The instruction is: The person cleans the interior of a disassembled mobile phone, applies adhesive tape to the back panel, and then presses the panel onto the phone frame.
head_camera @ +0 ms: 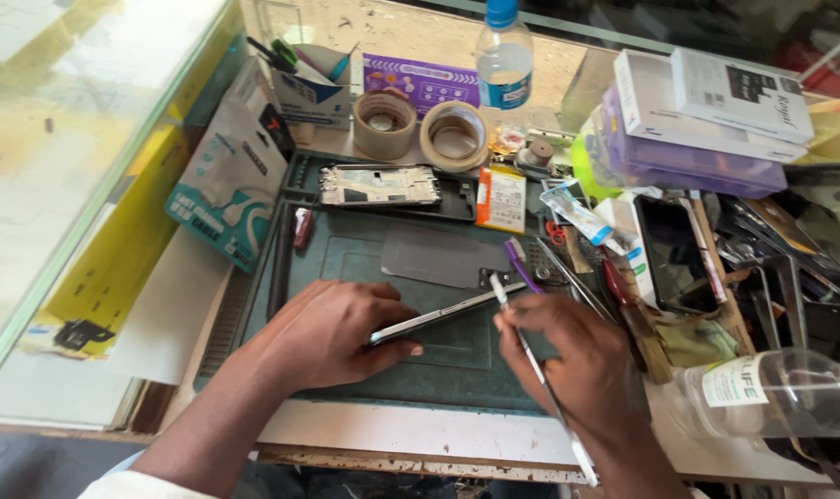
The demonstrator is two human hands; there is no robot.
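A smartphone (443, 317) is held on edge, tilted, over the middle of a dark green repair mat (346, 254). It is gripped by the left hand (332, 333), whose fingers are closed over its near-left end. The right hand (577, 360) is closed around a thin metal pry tool (531, 360), the tip of which is seen touching the upper edge of the phone near its right end.

The mat is laid on a cluttered workbench (420, 434) whose near edge is pale, chipped and stained. A grey flat sheet (434, 254) rests on the mat just beyond the phone. At the far edge of the mat a bare phone frame (378, 185) is lodged in a tray slot, with a yellow-orange battery (501, 197) beside it on the right. Two tape rolls (420, 129) stand further back, a blue-capped plastic bottle (505, 55) behind them. To the right, stacked boxes (706, 111), a dark phone lying flat (674, 254) and loose hand tools are crowded together. A clear bottle (771, 393) lies on its side at the near right. On the left, a teal cable package (226, 185) leans against a glass display counter (78, 139), sunlit, with yellow material below.
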